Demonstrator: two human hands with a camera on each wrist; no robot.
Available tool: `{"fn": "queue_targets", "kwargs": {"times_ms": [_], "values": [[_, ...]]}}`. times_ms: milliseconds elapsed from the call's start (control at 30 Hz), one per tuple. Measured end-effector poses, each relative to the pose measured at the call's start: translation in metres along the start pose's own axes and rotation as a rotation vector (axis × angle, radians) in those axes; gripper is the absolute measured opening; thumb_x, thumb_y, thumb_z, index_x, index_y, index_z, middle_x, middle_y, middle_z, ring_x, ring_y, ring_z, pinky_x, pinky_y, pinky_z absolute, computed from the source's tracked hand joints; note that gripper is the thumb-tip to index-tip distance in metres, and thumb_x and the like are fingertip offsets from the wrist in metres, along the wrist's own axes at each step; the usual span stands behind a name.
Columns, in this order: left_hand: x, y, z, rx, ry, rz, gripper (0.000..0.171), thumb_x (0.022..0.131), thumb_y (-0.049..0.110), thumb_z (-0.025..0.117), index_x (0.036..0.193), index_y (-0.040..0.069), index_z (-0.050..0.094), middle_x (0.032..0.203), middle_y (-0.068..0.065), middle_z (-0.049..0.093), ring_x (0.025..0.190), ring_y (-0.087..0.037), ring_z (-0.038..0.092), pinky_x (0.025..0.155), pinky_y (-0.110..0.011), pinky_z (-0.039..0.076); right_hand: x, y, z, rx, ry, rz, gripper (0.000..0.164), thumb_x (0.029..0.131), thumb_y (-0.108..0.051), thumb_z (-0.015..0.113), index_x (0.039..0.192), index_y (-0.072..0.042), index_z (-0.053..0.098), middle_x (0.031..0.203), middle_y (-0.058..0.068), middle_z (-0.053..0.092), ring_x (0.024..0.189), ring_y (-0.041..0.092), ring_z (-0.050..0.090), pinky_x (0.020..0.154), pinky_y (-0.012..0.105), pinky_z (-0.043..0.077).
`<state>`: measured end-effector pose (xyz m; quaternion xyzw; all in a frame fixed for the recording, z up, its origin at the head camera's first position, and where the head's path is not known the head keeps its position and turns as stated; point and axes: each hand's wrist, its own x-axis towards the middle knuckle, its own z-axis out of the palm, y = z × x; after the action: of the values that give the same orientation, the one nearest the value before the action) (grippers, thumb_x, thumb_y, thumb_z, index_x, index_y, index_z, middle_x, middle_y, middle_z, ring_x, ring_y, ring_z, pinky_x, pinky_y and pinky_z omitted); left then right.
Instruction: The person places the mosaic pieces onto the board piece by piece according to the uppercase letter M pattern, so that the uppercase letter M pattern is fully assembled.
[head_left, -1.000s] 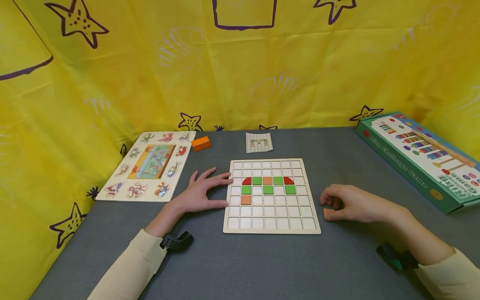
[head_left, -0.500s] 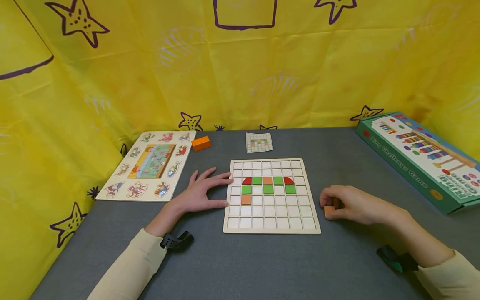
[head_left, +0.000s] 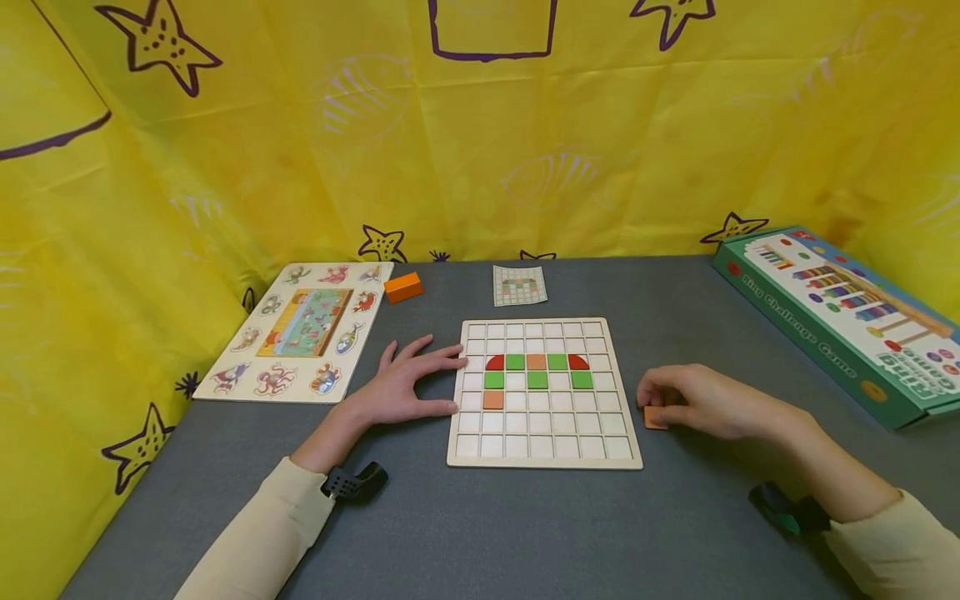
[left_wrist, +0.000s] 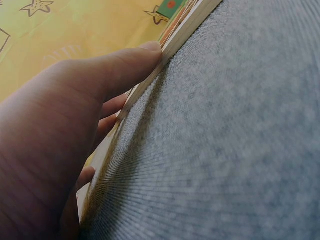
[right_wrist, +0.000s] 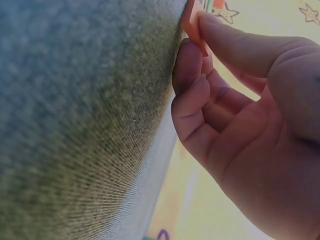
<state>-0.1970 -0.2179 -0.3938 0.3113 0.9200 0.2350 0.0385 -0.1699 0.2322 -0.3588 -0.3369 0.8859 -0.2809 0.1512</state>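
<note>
A wooden grid board (head_left: 545, 446) lies in the middle of the table, with red, green and orange tiles in some of its squares. My left hand (head_left: 405, 385) rests at the board's left edge with its fingers spread. In the left wrist view the thumb (left_wrist: 137, 60) touches that edge. To the right of the board, my right hand (head_left: 701, 402) pinches a small orange tile (head_left: 654, 418) between thumb and curled fingers. The right wrist view shows this orange tile (right_wrist: 194, 25) tilted at the fingertips, close over the table.
A small pattern card (head_left: 519, 286) lies behind the board. At the back left are a sea-animal puzzle board (head_left: 225, 354) and an orange block (head_left: 403, 287). A green game box (head_left: 813, 325) stands at the right. Yellow cloth (head_left: 480, 150) hangs behind the table.
My right hand has shifted slightly, and more of the orange tile shows in front of the thumb. The left hand and the board have stayed in place.
</note>
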Motion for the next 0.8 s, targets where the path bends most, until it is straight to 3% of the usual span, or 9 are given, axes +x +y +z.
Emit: {"fn": "queue_targets", "kwargs": {"times_ms": [800], "values": [[0.002,-0.003,0.002,0.008,-0.005,-0.009,0.067,0.088,0.052,0.075,0.147,0.027,0.056,0.160,0.008,0.036,0.151,-0.037,0.014,0.110,-0.070,-0.007,0.034,-0.013,-0.007,-0.001,0.063,-0.015,0.010,0.094,-0.015,0.074,0.102,-0.012,0.067,0.089,-0.008,0.062,0.084,0.013,0.058,0.079,0.031,0.051]]}}
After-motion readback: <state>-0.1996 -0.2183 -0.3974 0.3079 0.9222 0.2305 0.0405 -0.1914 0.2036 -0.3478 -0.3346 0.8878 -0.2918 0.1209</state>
